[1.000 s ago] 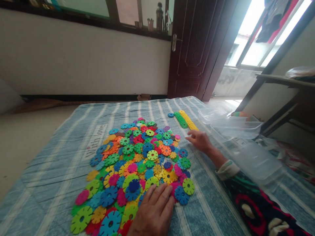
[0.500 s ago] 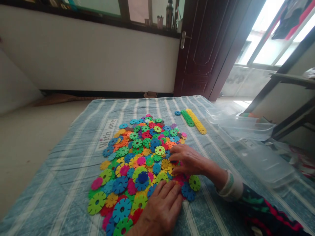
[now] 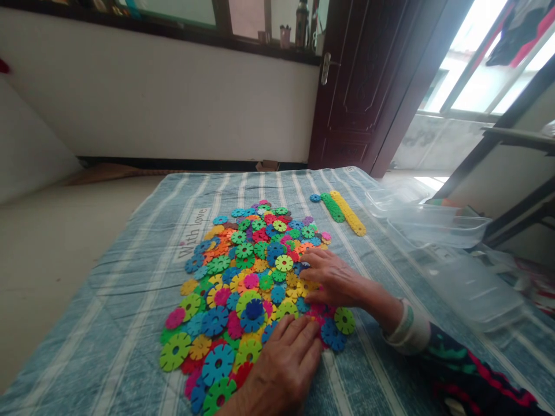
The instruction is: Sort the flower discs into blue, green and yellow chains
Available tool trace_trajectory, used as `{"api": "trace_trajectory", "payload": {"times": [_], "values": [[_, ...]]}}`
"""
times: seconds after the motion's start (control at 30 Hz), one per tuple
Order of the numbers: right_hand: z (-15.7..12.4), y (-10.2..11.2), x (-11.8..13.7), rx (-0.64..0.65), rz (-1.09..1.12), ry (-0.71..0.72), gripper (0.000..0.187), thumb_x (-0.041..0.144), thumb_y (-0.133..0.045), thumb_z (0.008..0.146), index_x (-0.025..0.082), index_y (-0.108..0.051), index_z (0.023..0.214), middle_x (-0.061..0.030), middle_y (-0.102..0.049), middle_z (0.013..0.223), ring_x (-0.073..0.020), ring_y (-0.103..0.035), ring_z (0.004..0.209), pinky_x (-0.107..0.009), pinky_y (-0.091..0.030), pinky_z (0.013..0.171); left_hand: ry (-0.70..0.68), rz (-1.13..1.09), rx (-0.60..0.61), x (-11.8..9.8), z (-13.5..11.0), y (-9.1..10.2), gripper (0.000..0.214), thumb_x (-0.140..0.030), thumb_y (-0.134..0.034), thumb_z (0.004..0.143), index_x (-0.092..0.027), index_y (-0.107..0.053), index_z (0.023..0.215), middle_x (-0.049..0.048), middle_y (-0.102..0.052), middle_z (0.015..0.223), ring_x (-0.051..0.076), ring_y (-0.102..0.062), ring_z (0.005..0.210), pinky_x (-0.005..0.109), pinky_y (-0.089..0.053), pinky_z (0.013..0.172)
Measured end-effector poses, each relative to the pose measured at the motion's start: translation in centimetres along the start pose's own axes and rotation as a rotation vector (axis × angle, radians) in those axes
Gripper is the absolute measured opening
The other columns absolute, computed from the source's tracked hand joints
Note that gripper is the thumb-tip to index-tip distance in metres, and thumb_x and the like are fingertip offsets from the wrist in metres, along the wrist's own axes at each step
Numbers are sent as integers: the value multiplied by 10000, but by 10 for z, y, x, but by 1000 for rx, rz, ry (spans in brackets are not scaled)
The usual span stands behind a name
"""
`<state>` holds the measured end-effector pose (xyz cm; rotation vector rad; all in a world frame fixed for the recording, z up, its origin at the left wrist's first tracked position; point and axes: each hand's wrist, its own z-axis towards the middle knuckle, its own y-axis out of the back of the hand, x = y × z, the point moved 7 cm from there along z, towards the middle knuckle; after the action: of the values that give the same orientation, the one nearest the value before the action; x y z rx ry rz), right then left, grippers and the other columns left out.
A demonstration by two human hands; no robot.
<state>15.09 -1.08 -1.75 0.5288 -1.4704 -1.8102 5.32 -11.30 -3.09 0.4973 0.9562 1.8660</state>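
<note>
A heap of flat, notched plastic discs [image 3: 243,271] in several colours lies on a blue striped cloth [image 3: 130,277]. My left hand [image 3: 281,367] lies flat and open on the near edge of the heap, fingers stretched over the discs. My right hand [image 3: 336,282] reaches in from the right. Its fingers are stretched out, with the tips resting on yellow discs [image 3: 303,285] at the heap's right side; nothing is lifted. Beyond the heap lie a row of green discs [image 3: 333,208], a row of yellow discs [image 3: 350,215] and a single blue disc [image 3: 315,198].
Clear plastic containers [image 3: 433,222] and a clear lid [image 3: 470,286] sit on the cloth to the right. A dark wooden door [image 3: 359,86] stands behind, with a bright window to its right. Bare pale floor [image 3: 47,231] lies to the left.
My right hand came back from the yellow row to the heap's right side and now rests its fingertips there. The left hand stayed flat on the near discs. The view shifted slightly.
</note>
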Motion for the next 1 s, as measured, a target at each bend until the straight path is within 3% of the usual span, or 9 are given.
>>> {"api": "trace_trajectory", "payload": {"times": [0.17,0.33,0.43,0.53,0.73,0.9,1.0], "values": [[2,-1,7,-93,-7,39,152,303,-607,838,175,-646,766,-104,-584,1123,-244,-472,1134,-415,-388,990,-11,-11,-4,-1,0,1,218,-140,-436,877,-145,-635,968,116,-678,1082,232,-609,1000,415,-494,866],[5,6,7,-289,79,33,236,172,-499,884,170,-601,671,-95,-621,1022,-212,-512,1089,-379,-415,974,31,8,-47,6,8,14,190,-139,-481,859,-160,-637,966,99,-683,1054,221,-609,995,405,-494,881],[3,13,-3,-450,206,-26,243,186,-477,898,169,-610,696,-97,-639,951,-193,-564,983,-357,-458,903,73,47,-71,18,16,23,167,-127,-489,857,-151,-638,927,93,-689,981,218,-620,940,406,-502,853],[-1,18,-20,-556,352,-149,220,222,-485,901,170,-635,749,-86,-653,894,-170,-599,887,-317,-485,822,124,101,-20,34,23,20,168,-123,-475,860,-144,-636,906,100,-683,983,231,-617,936,429,-505,849],[-3,17,-34,-576,481,-303,263,258,-474,905,169,-617,703,-45,-639,753,-137,-582,733,-263,-461,720,176,214,93,51,29,2,188,-129,-473,856,-142,-627,962,98,-682,982,255,-613,947,447,-516,810],[-1,21,-35,-540,417,-308,306,280,-463,905,169,-600,655,-34,-607,699,-126,-547,685,-243,-425,677,159,211,71,53,27,2,149,-115,-488,840,-158,-613,910,70,-691,909,246,-618,904,439,-500,794],[-7,32,-54,-542,351,-387,323,323,-475,894,171,-617,647,-19,-587,653,-118,-523,638,-231,-401,632,121,198,39,54,23,4,172,-109,-459,857,-166,-603,932,61,-691,906,235,-617,897,435,-478,815]]}}
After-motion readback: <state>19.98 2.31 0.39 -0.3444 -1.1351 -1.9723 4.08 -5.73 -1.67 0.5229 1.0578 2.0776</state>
